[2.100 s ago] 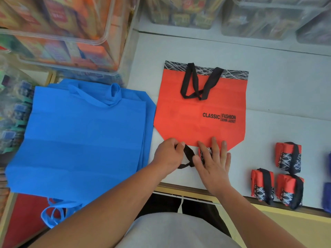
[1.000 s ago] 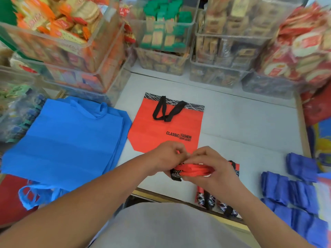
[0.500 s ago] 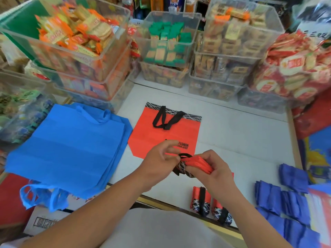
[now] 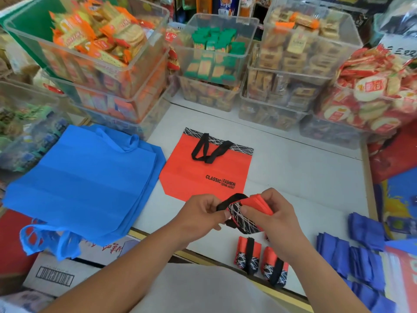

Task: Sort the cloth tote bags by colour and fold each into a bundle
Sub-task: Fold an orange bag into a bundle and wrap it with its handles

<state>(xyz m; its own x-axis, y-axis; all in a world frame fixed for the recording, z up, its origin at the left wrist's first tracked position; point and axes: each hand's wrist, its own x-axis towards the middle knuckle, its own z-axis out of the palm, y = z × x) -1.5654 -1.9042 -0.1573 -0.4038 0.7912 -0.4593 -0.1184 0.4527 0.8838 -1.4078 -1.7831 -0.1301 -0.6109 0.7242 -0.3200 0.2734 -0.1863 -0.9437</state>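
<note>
I hold a folded red tote bundle (image 4: 256, 203) above the white table (image 4: 304, 177). My right hand (image 4: 270, 219) grips its folded body, and my left hand (image 4: 200, 214) pinches its black handle strap (image 4: 230, 199), pulled over the patterned end. A flat red tote (image 4: 203, 170) printed CLASSIC FASHION lies just beyond my hands. A stack of flat blue totes (image 4: 83, 181) rests to the left. Two finished red bundles (image 4: 248, 256) (image 4: 274, 265) sit near the front edge. Dark blue bundles (image 4: 352, 260) lie at the right.
Clear plastic bins of snack packets (image 4: 214, 62) line the back of the table and the left side. Bagged snacks (image 4: 372, 91) pile at the right rear. A cardboard box (image 4: 54, 274) sits below the blue stack. The table's yellow front edge (image 4: 282, 290) runs near my body.
The bag was folded flat on the table, then lifted. My left hand has drawn the black strap over the bundle's end. My view has tilted up toward the bins.
</note>
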